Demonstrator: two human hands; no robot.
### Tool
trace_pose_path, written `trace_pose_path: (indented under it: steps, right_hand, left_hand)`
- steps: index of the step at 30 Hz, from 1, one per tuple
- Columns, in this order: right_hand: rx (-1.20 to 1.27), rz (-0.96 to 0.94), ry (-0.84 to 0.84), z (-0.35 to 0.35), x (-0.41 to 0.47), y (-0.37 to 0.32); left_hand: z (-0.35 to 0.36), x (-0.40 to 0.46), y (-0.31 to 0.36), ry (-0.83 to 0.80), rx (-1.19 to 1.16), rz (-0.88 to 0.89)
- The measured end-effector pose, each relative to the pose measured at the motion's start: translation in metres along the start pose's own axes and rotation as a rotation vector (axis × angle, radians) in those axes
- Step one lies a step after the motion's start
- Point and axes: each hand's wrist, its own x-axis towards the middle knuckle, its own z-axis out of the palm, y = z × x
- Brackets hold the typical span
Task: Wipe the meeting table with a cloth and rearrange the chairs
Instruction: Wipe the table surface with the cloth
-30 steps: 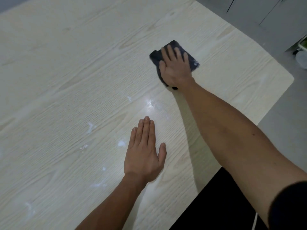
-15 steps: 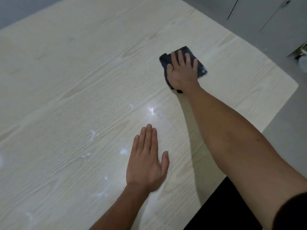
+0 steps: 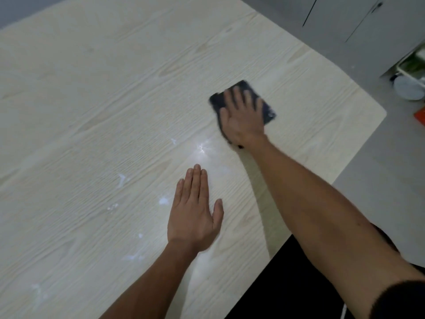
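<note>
My right hand point(image 3: 243, 118) pressed the dark cloth point(image 3: 266, 107) flat on the far table point(image 3: 92, 100), grip wide; my left hand point(image 3: 195, 210) lay flat nearer, fingers straight, holding nothing.

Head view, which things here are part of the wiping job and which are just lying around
Part of the job:
dark cloth, pressed flat under the right hand
wooden table, with white smears
left hand, flat on the table

Just lying about:
white round container on the floor
grey cabinets
</note>
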Motion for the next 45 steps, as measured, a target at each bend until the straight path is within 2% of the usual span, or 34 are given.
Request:
trace_pose_path:
  steps: [3, 5, 6, 8, 10, 11, 12, 14, 15, 16, 17, 20, 21, 23, 25, 28, 31, 33, 35, 37, 39, 40, 43, 45]
  right_hand:
    - [-0.059, -0.339, -0.021, 0.016, -0.063, -0.01]
    - [-0.083, -0.425, -0.027, 0.015, -0.098, 0.027]
    - [-0.089, -0.389, -0.026, 0.009, -0.099, 0.049]
    - [-0.075, -0.169, -0.001, -0.004, -0.076, 0.082]
    - [-0.025, 0.073, 0.027, -0.008, -0.037, 0.076]
    - [-0.005, 0.117, 0.021, -0.007, -0.027, 0.059]
    - [0.001, 0.087, 0.009, -0.004, -0.028, 0.04]
    - [-0.012, -0.139, -0.003, 0.006, -0.057, 0.023]
    - [-0.018, -0.224, 0.004, 0.01, -0.076, 0.029]
    - [-0.018, -0.225, 0.024, 0.011, -0.09, 0.045]
    - [-0.013, -0.134, 0.05, 0.007, -0.095, 0.061]
    - [0.027, 0.386, 0.092, -0.013, -0.056, 0.104]
    - [0.055, 0.501, 0.09, -0.021, -0.031, 0.112]
    - [0.092, 0.553, 0.075, -0.03, 0.021, 0.112]
    - [0.09, 0.432, 0.044, -0.027, 0.058, 0.092]
    - [0.031, 0.112, 0.012, -0.012, 0.056, 0.041]
    - [-0.031, -0.217, -0.021, 0.002, -0.012, 0.02]
    - [-0.06, -0.374, -0.03, 0.008, -0.067, 0.044]
    - [-0.086, -0.311, -0.022, 0.003, -0.092, 0.085]
    - [-0.069, -0.055, 0.016, -0.009, -0.073, 0.102]
    - [-0.004, 0.158, 0.034, -0.01, -0.036, 0.079]
    - [0.021, 0.172, 0.024, -0.006, -0.025, 0.055]
    - [-0.013, -0.093, -0.005, 0.015, -0.047, -0.009]
    - [-0.044, -0.288, 0.001, 0.025, -0.097, -0.005]
  left_hand:
    - [-0.001, -0.001, -0.001, -0.01, 0.002, 0.0]
    - [0.0, -0.003, -0.001, -0.002, -0.004, 0.001]
    - [0.0, -0.003, -0.001, -0.001, -0.009, 0.001]
    - [-0.001, -0.002, 0.0, -0.002, -0.02, 0.003]
    - [0.0, -0.001, 0.0, -0.002, -0.017, -0.004]
    - [0.0, -0.001, -0.001, -0.005, -0.013, -0.005]
    - [0.0, -0.001, 0.0, -0.008, -0.01, -0.006]
    - [0.0, -0.002, 0.0, -0.009, -0.001, -0.006]
    - [0.0, -0.003, 0.0, -0.006, -0.003, -0.007]
    - [0.0, -0.003, 0.0, -0.002, -0.008, -0.003]
    - [0.001, -0.003, 0.0, 0.002, -0.015, 0.002]
    - [0.001, -0.003, 0.0, -0.006, -0.023, 0.005]
    - [0.001, -0.003, 0.001, -0.004, -0.023, 0.007]
    - [0.002, -0.002, 0.001, 0.006, -0.017, 0.01]
    - [0.003, -0.001, 0.0, 0.002, -0.006, 0.008]
    - [0.004, -0.001, -0.002, 0.002, 0.005, 0.005]
    - [0.003, -0.002, -0.002, -0.003, 0.002, 0.002]
    - [0.003, -0.001, 0.0, 0.001, -0.003, 0.007]
    - [0.003, 0.0, 0.001, -0.003, -0.018, 0.01]
    - [0.002, 0.001, 0.001, -0.012, -0.025, 0.002]
    - [0.001, 0.001, 0.001, -0.016, -0.02, -0.002]
    - [0.001, 0.0, 0.0, -0.017, -0.016, -0.002]
    - [0.0, -0.001, 0.0, -0.02, -0.014, -0.003]
    - [0.0, -0.002, 0.0, -0.014, -0.021, 0.001]
